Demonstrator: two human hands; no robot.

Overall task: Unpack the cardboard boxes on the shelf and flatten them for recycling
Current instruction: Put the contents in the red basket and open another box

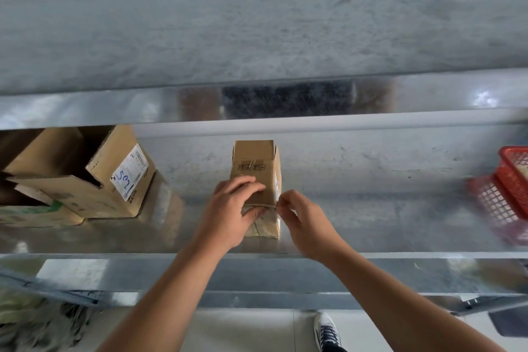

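A small brown cardboard box point(253, 161) lies on the metal shelf point(371, 208), its open end facing away from me. My left hand point(233, 208) grips its near end, fingers on top and thumb at the taped edge. My right hand point(300, 220) pinches something thin at the box's near right corner, seemingly a strip of clear tape. A white label shows on the box's right side.
Larger open cardboard boxes point(114, 180) with a white shipping label stand at the left of the shelf. A red plastic basket point(508, 188) sits at the right edge. An upper metal shelf point(257, 37) hangs above. My shoe point(327, 331) shows on the floor below.
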